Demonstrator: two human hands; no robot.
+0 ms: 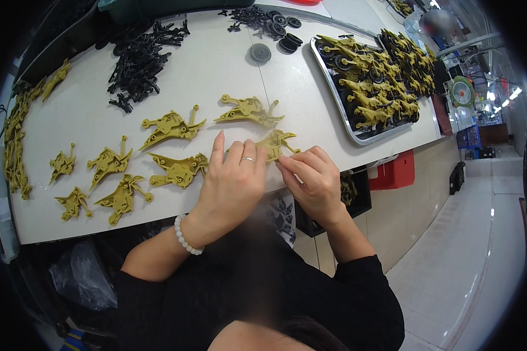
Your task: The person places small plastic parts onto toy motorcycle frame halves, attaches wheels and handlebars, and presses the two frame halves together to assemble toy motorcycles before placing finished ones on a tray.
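Observation:
Near the table's front edge lies a yellow plastic toy motorbike body half point(273, 146), partly covered by my fingers. My left hand point(233, 178) reaches over its left side, index finger against it and little finger stretched away; its thumb is hidden. My right hand point(315, 178) is closed in a pinch at the piece's lower right edge; whatever is between its fingertips is too small to make out. More yellow body halves lie left of my hands, one point(178, 169) just beside my left hand and another point(249, 110) beyond my fingers.
A metal tray point(357, 139) of yellow toy motorbikes with black wheels stands at right. Small black plastic parts point(137, 67) are heaped at the back left, with loose wheels point(260, 53) to their right. More yellow pieces point(19, 137) line the left edge. A red bin point(395, 171) is below the table.

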